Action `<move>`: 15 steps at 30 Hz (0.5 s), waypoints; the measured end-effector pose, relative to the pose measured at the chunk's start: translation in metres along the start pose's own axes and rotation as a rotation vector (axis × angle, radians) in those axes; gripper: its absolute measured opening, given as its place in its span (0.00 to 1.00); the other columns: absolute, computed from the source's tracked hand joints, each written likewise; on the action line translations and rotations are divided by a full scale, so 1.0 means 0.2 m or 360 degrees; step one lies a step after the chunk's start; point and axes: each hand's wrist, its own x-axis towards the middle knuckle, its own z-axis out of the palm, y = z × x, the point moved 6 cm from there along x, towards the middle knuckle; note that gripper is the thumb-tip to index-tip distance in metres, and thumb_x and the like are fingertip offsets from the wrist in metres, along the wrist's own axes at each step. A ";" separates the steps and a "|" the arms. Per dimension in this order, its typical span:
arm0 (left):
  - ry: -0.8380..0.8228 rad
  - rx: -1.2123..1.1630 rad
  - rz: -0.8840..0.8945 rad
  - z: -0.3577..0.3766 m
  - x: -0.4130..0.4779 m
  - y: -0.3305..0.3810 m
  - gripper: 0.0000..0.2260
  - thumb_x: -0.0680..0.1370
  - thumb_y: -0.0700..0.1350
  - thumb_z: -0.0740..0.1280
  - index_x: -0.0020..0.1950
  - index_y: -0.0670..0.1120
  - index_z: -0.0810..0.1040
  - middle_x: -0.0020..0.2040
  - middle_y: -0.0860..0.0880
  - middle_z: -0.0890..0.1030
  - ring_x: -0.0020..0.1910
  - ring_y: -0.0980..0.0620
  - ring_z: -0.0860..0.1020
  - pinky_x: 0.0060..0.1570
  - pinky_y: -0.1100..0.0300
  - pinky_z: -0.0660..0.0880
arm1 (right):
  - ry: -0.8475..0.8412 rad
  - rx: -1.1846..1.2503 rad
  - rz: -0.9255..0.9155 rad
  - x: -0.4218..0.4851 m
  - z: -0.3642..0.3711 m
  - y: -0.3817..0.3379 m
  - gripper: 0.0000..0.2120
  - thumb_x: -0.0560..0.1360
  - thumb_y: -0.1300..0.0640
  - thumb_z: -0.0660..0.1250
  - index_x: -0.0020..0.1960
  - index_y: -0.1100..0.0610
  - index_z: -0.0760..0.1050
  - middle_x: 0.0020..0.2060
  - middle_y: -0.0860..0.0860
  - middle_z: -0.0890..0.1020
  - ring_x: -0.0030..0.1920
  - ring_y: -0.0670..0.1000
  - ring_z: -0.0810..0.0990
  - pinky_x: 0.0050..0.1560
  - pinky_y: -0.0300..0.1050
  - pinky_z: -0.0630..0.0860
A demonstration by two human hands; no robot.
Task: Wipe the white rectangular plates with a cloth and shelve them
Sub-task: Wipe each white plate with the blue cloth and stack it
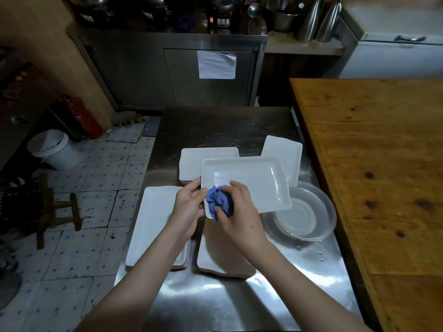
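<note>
A white rectangular plate (254, 180) is held above the steel table, tilted toward me. My left hand (188, 202) grips its near left edge. My right hand (236, 207) holds a crumpled blue cloth (219, 202) pressed on the plate's near left corner. Below lie more white plates: a stack at the left (153, 219), one under my right forearm (215, 259), a stack behind (191, 161) and one at the back right (284, 154).
A clear round basin (323, 212) sits on the steel table (215, 125) at the right. A wooden counter (378, 164) runs along the right side. A white bucket (52, 149) and a wooden stool (57, 209) stand on the tiled floor at the left.
</note>
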 end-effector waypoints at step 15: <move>0.0010 0.0038 -0.0019 -0.09 0.19 0.05 0.13 0.81 0.36 0.62 0.60 0.52 0.77 0.51 0.50 0.85 0.51 0.51 0.84 0.40 0.58 0.81 | 0.0181 -0.0569 0.0261 0.21 -0.22 0.33 0.16 0.69 0.61 0.68 0.56 0.55 0.74 0.49 0.52 0.79 0.47 0.57 0.76 0.43 0.48 0.70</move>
